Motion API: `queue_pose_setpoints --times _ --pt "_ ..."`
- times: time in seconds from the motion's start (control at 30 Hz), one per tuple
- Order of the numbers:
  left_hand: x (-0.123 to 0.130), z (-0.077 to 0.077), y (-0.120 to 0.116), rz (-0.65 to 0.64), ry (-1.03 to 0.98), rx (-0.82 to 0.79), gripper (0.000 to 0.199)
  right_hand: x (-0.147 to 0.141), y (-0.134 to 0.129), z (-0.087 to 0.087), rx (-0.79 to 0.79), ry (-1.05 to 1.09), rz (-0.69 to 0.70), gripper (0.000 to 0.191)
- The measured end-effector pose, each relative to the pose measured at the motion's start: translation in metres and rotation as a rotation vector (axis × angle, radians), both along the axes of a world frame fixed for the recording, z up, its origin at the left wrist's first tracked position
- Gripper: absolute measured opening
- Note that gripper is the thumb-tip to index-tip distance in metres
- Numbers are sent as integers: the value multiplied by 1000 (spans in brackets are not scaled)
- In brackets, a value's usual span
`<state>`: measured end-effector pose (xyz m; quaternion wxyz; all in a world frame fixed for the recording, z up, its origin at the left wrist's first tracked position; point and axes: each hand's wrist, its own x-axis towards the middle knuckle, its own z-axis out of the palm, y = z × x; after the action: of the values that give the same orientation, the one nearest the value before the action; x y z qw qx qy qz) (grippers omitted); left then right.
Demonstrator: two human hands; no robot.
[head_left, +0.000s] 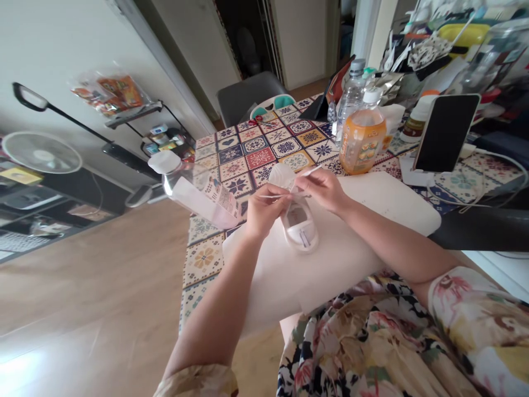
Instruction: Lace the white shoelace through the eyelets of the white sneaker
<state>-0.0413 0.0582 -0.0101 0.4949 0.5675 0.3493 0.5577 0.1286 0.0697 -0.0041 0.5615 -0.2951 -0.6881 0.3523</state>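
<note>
My left hand and my right hand meet above a white mat at the table's near side. Both are closed in a pinch. A thin white strip passes through the fingers of my left hand. Another thin white strip sticks out from the fingers of my right hand. Just below my fingertips a white oval device with a small grey window lies on the mat. Behind my fingers is a translucent whitish piece, its shape partly hidden.
A pink-labelled clear bottle leans at the left. An orange bottle, a clear bottle and an upright phone stand at the right. Red scissors lie towards the back of the patterned table, near a grey chair.
</note>
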Motion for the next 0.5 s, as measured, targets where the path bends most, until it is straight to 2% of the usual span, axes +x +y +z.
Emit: queue_pose_setpoints --times 0.1,0.17,0.37,0.5 --pt "0 1 -2 -22 4 12 25 1 5 1 -132 127 -29 39" --pt "0 1 -2 1 -7 21 25 1 6 1 -147 131 -17 37" --pt "-1 4 0 45 -38 14 26 2 1 2 36 -129 82 16" --pt "-2 3 1 86 8 112 20 5 3 0 82 -183 123 8"
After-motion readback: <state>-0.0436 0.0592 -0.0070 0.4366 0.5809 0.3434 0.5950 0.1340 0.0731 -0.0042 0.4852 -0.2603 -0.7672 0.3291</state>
